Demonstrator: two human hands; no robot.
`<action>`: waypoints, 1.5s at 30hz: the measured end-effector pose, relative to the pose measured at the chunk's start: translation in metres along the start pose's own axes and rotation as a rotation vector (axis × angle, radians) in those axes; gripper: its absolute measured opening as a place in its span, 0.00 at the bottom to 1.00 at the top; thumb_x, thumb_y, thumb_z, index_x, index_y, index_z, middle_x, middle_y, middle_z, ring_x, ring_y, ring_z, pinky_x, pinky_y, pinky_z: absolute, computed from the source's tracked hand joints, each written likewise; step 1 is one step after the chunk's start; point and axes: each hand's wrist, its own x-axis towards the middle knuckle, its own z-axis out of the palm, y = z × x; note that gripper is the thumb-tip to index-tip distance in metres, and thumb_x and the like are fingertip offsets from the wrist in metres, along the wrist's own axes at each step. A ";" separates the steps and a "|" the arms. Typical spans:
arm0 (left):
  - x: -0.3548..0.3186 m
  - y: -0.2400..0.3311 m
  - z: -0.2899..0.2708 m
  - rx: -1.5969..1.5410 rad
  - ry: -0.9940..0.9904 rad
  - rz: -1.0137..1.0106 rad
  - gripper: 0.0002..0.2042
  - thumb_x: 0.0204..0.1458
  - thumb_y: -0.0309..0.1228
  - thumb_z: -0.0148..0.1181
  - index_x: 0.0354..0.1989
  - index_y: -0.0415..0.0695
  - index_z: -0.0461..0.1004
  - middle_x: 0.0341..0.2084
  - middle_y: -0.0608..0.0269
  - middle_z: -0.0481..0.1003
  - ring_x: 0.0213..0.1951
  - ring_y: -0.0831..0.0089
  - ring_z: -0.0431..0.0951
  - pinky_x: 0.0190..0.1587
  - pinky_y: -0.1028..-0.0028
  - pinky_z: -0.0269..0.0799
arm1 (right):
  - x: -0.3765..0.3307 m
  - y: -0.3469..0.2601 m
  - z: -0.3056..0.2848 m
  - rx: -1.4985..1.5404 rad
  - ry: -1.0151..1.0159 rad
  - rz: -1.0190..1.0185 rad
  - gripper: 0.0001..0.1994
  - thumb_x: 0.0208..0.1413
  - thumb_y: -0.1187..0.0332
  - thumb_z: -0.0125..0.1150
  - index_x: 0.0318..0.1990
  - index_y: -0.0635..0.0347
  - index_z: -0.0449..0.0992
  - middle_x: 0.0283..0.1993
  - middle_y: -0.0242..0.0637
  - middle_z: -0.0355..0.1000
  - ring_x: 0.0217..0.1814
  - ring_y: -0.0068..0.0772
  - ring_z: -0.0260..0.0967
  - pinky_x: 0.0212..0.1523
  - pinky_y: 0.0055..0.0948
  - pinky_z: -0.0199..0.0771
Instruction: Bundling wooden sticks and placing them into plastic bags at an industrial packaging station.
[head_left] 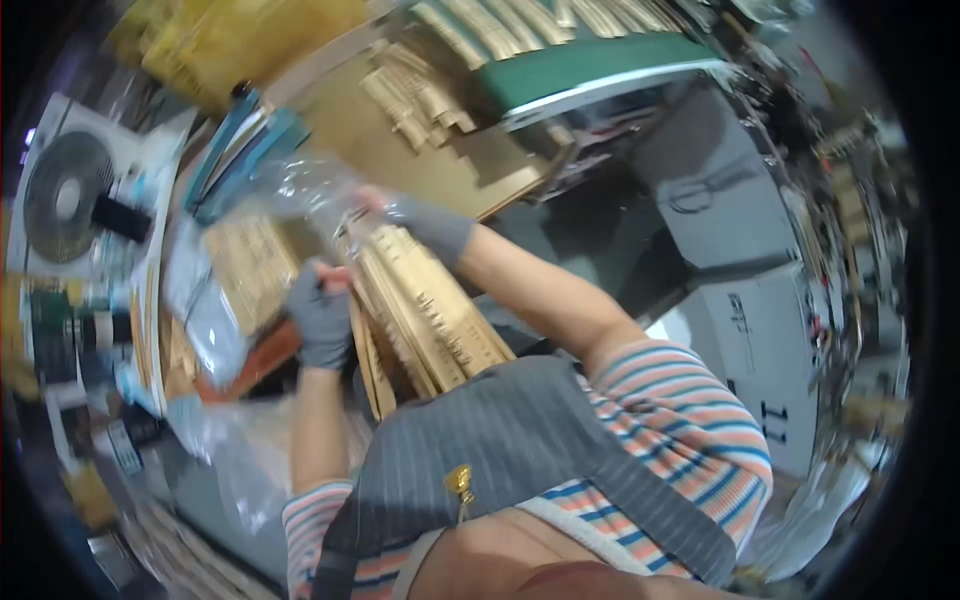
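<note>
**Clear plastic bag (300, 185) at far end of strip bundle (440, 310): step & qty check**

Step in hand (judged): fitting or adjusting the bag at the bundle's far end. Bundle pos.: between both arms, long pale-gold strips running from the hands back to the grey apron (480, 410), near ends against or just over it; can't tell which.

Grip: L hand (325, 318), gloved, fingers bent, beside the bundle's L edge; can't tell if closed on film, strip or nothing. R hand (412, 217), gloved, at the far end, fingertips at the film; blurred, so can't tell if gripping film or strips.

Next move (judged) calls for: bag mouth spread, strip ends kept even, bundle supported at the apron. Caution: outer L strips splay slightly & may snag film.

Qty:
- Hands: 2.
- Bundle: 1; strips w/in overlap, no exact ct.
- Bag at hands: 1.
- Loose strips (410, 100) on brown table (340, 115): 1 heap, pcs uncountable.
- Strip row (490, 25) on green surface (600, 65): several, cut off by the frame edge, no full ct.
- Tan block (245, 270), L of bundle: 1.
- Fan (68, 195), far L: 1.
</note>
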 end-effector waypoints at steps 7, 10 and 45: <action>-0.094 0.023 0.031 -0.014 -0.150 -0.010 0.18 0.50 0.39 0.55 0.13 0.40 0.67 0.10 0.58 0.62 0.15 0.65 0.66 0.20 0.70 0.59 | -0.116 0.033 -0.082 -1.425 0.204 0.162 0.19 0.50 0.56 0.57 0.45 0.59 0.68 0.37 0.42 0.70 0.36 0.37 0.71 0.37 0.34 0.71; -0.044 0.024 0.016 -0.123 -0.300 -0.338 0.18 0.48 0.38 0.58 0.14 0.39 0.66 0.10 0.60 0.63 0.15 0.75 0.65 0.19 0.72 0.58 | -0.066 -0.004 -0.024 -2.108 0.674 0.071 0.11 0.46 0.60 0.61 0.32 0.56 0.73 0.25 0.46 0.69 0.26 0.47 0.69 0.27 0.38 0.68; 0.136 0.021 -0.080 0.082 0.334 0.322 0.12 0.44 0.29 0.63 0.36 0.37 0.75 0.23 0.65 0.75 0.25 0.77 0.75 0.31 0.79 0.71 | 0.094 -0.078 0.065 -1.812 -0.082 -0.558 0.14 0.55 0.58 0.52 0.25 0.58 0.69 0.16 0.41 0.66 0.19 0.49 0.65 0.22 0.42 0.63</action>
